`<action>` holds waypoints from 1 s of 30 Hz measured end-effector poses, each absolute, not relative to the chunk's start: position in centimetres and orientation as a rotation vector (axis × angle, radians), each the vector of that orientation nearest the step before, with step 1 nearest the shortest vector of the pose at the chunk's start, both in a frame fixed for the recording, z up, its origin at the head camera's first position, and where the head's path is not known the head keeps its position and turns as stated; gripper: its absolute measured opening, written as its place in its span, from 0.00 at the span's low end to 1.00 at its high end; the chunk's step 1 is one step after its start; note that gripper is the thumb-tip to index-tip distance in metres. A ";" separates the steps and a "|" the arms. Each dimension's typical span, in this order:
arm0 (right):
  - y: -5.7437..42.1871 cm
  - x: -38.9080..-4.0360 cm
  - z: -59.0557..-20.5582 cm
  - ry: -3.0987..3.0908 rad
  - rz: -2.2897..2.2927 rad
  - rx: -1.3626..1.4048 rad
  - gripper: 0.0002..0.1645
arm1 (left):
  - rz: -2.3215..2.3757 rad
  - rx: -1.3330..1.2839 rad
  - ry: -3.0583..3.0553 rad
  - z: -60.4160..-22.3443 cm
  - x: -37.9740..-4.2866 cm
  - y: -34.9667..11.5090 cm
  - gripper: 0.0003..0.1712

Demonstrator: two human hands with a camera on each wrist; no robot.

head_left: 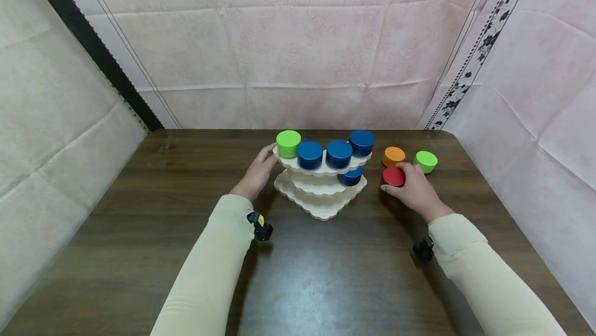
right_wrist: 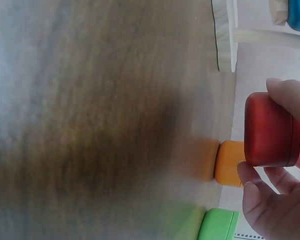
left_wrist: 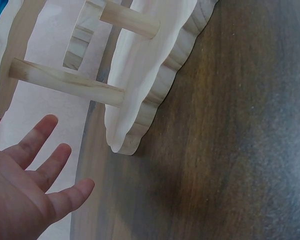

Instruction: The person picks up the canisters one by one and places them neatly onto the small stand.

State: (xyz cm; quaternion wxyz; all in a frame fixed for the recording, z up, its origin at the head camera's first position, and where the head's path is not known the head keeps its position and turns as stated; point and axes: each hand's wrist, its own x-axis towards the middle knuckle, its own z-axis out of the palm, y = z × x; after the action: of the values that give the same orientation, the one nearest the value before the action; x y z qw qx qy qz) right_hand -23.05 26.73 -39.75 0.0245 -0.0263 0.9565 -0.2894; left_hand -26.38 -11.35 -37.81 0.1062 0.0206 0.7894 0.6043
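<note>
A pale wooden tiered stand (head_left: 321,204) with scalloped edges stands on the table. My left hand (head_left: 256,173) holds the top tier's left edge at the fingertips; in the left wrist view its other fingers (left_wrist: 50,175) are spread below that tier. On the top tier sit a green round tin (head_left: 288,144) and three blue tins (head_left: 339,155). Another blue tin (head_left: 351,176) is on the tier below. Right of the stand, my right hand (head_left: 416,191) grips a red round tin (right_wrist: 270,132) between thumb and fingers, raised off the table in the right wrist view.
Just beyond the right hand, an orange tin (head_left: 393,156) and a second green tin (head_left: 426,161) stand on the brown wooden table (head_left: 195,232). Pale cloth walls (head_left: 298,56) rise along the table's back and sides.
</note>
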 end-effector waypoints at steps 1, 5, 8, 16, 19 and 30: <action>26.7 -22.9 -39.7 2.957 -0.898 -0.084 0.48 | 1.782 0.063 2.325 -37.8 -26.4 -11.4 0.30; 26.3 -22.2 -39.6 2.940 -0.929 -0.094 0.48 | 1.791 0.073 2.319 -37.7 -26.3 -11.4 0.30; 25.8 -21.8 -39.4 2.945 -0.945 -0.116 0.47 | 1.795 0.073 2.316 -37.7 -26.3 -11.4 0.30; 24.1 -20.5 -38.6 2.950 -0.980 -0.147 0.45 | 1.785 0.066 2.319 -37.7 -26.3 -11.4 0.31; 23.3 -20.0 -38.4 2.960 -0.986 -0.155 0.44 | 1.783 0.063 2.321 -37.7 -26.3 -11.3 0.31; 21.1 -18.6 -37.9 2.973 -1.020 -0.208 0.42 | 1.782 0.064 2.309 -37.2 -26.0 -11.2 0.31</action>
State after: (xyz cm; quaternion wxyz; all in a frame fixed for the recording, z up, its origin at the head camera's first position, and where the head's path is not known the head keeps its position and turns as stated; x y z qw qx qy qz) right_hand -18.58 21.09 -37.86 -0.0042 -0.0661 0.9438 -0.3237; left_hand -25.99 -11.24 -37.19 0.1121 0.0217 0.7864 0.6070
